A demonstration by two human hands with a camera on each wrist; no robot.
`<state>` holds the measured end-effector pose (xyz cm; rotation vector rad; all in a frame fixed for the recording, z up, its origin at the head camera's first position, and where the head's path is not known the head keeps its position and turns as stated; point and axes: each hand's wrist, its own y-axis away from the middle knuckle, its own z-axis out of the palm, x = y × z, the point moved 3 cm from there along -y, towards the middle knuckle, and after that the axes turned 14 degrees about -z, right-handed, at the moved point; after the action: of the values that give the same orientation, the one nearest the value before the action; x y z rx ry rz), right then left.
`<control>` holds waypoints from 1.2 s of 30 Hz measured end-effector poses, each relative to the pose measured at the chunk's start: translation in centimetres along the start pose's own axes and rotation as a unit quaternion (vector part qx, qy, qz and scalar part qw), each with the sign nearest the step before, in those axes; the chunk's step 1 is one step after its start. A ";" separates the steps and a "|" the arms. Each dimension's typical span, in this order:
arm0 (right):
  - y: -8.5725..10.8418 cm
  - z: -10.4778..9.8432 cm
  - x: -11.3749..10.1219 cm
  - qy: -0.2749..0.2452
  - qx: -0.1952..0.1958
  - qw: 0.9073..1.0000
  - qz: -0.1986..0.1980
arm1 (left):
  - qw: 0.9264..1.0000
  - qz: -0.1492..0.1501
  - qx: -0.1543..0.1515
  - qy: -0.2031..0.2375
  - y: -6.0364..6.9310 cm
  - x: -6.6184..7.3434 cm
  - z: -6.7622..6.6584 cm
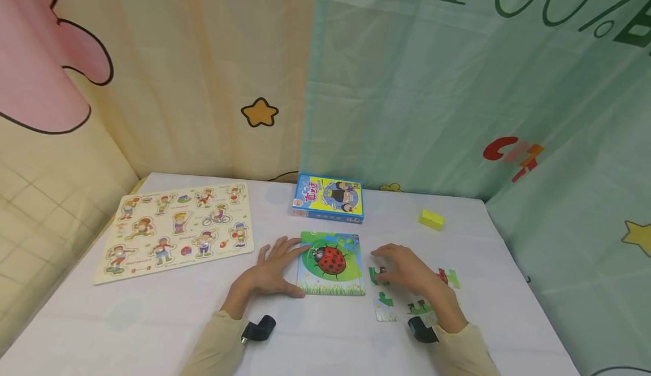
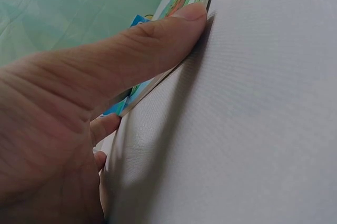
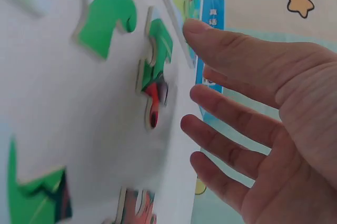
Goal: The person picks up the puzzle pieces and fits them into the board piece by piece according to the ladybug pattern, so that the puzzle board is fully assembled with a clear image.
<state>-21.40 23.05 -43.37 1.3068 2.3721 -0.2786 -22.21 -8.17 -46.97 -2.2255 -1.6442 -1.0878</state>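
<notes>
A square ladybug picture puzzle (image 1: 331, 266) lies flat on the white table in the head view. My left hand (image 1: 270, 271) rests at its left side, fingers spread, with the thumb (image 2: 158, 40) against the near part of its edge. To the right, my right hand (image 1: 407, 271) hovers over loose puzzle pieces, its fingers slightly bent and holding nothing. One green piece with red and black (image 3: 160, 45) lies in front of the right fingertips. Beside it is a green-and-sky piece (image 1: 385, 310). Other pieces (image 1: 420, 307) lie partly under the right hand and forearm.
A blue and yellow card box (image 1: 328, 198) stands behind the ladybug puzzle. At the left lies a large wooden board with sports figures (image 1: 178, 232). A small yellow block (image 1: 431, 219) sits toward the back right. Printed curtains (image 1: 396, 93) hang behind the table.
</notes>
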 end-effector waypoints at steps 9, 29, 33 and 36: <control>1.5 0.3 0.6 0.008 -0.015 0.999 0.028 | 1.000 0.003 0.004 0.002 0.1 0.0 0.0; 1.6 0.3 1.1 0.049 -0.009 0.991 -0.128 | 1.000 0.002 0.005 -0.001 0.0 0.1 0.0; 1.1 0.2 0.5 0.047 0.001 0.989 -0.142 | 1.000 -0.001 0.005 0.000 0.0 0.2 0.0; 0.4 0.3 -0.3 0.041 0.005 0.988 -0.149 | 1.000 -0.003 0.006 0.000 0.0 0.1 0.0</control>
<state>-20.85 22.93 -43.51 0.9806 2.6378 -0.3304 -22.18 -8.08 -46.84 -2.2144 -1.6532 -1.0759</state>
